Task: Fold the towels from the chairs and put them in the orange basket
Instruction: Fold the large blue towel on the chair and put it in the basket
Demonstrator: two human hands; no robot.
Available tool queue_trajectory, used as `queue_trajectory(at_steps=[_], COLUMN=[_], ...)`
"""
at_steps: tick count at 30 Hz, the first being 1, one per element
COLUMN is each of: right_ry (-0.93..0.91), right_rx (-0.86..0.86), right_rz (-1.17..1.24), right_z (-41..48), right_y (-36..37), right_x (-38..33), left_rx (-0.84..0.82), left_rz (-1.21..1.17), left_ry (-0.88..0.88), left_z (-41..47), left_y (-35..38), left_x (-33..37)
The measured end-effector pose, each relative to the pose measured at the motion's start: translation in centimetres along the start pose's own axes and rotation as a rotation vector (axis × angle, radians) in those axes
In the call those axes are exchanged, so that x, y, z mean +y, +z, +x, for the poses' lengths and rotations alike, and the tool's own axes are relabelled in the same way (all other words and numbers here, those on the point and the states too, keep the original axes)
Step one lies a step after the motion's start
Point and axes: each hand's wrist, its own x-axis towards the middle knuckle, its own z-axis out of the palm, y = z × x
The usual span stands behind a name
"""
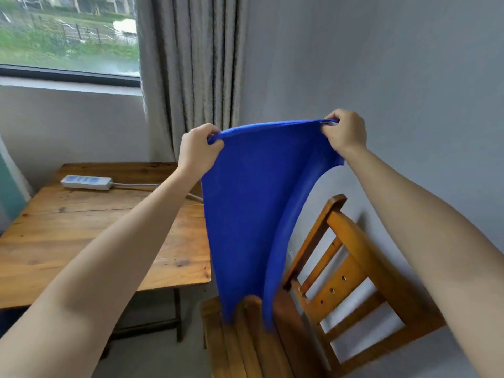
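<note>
I hold a blue towel [245, 214] up in front of me with both arms stretched out. My left hand [197, 150] is clamped on the upper left corner of it, fingers curled over the edge and thumb under. My right hand [345, 130] pinches the upper right corner in the same way, a little higher than the left one, and a small label shows at its fingertips. Between my two hands the top edge runs almost tight. Below the hands the cloth hangs down and gets narrower, and its lower end touches the seat of a wooden chair [354, 268], which stands below my right hand near the grey wall. Below and to the left of my left hand I see a wooden counter [81, 227] with a white power strip [86, 182] on it. Behind my left hand there is a grey curtain [191, 64] beside a window [68, 36].
</note>
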Motion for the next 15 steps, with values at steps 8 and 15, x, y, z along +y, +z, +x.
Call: queue_trajectory(at_steps=[8,15], right_ry=[-0.106,-0.035], right_rx=[-0.167,-0.737], right_rz=[0.211,0.266], right_z=[-4.8,-13.4], right_y=[-3.9,-5.1], right_x=[4.5,12.3], left_rx=[0.002,-0.126], left_rz=[-0.053,-0.151], left_ry=[-0.069,-0.343], left_z=[-8.7,-21.9], left_y=[-1.2,0.5], left_x=[3.2,2.9])
